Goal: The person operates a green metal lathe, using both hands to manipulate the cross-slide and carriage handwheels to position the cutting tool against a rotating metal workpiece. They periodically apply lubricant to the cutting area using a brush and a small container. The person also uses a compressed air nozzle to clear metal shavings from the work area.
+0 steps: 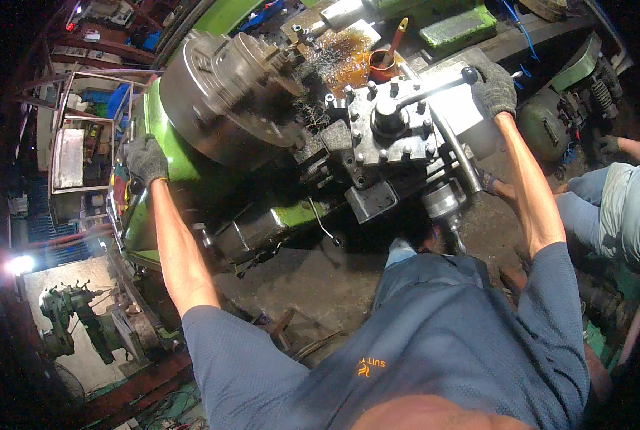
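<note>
My gloved left hand (148, 159) is at the left end of a lathe's green headstock cover (164, 129); its fingers are mostly hidden, so what it touches cannot be made out. To its right is the big round metal chuck (216, 89), its outline smeared. My gloved right hand (494, 87) is curled at the black-knobbed end of the clamping lever (434, 87). That lever runs to the hub of the square tool post (370, 129), which is studded with several bolts. A grey tool block (341, 143) sits on the tool post's chuck side.
Behind the tool post stands a red pot (383, 66) with a brush (398, 36) in it, beside oily metal shavings (334, 61). Control levers (323, 223) stick out in front. At right another person (613, 204) is close by. A metal-framed rack (73, 154) stands at left.
</note>
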`<state>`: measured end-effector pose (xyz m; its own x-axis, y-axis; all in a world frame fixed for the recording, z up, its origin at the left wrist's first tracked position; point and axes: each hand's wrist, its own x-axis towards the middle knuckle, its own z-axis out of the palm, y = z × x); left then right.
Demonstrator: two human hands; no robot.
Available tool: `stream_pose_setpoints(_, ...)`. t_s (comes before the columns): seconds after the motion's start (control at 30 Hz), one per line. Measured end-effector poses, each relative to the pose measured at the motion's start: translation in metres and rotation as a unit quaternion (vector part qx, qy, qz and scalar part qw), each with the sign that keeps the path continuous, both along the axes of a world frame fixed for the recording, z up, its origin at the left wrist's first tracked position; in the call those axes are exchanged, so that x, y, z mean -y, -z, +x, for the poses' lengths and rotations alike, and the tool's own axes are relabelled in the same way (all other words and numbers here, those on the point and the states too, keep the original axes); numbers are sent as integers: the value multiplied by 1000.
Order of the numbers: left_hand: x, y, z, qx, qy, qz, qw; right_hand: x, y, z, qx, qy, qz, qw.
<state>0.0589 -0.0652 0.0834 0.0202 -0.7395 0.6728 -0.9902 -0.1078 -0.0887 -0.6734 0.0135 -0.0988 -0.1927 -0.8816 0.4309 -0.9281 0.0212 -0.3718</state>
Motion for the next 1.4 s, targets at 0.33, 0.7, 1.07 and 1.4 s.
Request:
stream_pose_setpoints(0.33, 0, 0, -3, 39, 10, -13, 999, -1, -1, 1, 3, 5, 0, 1000)
stream_pose_setpoints(0.7, -2, -2, 0, 15, -19, 33, 999, -2, -2, 3, 8, 5, 4, 1000)
stream_pose_setpoints(1.07, -1, -1, 0, 34, 6, -17, 999, -1, -1, 1, 1, 0, -10, 1000)
stream_pose_setpoints(1.4, 1, 1, 5, 12, 14, -7, 1000, -2, -3, 4, 1, 9, -3, 1000)
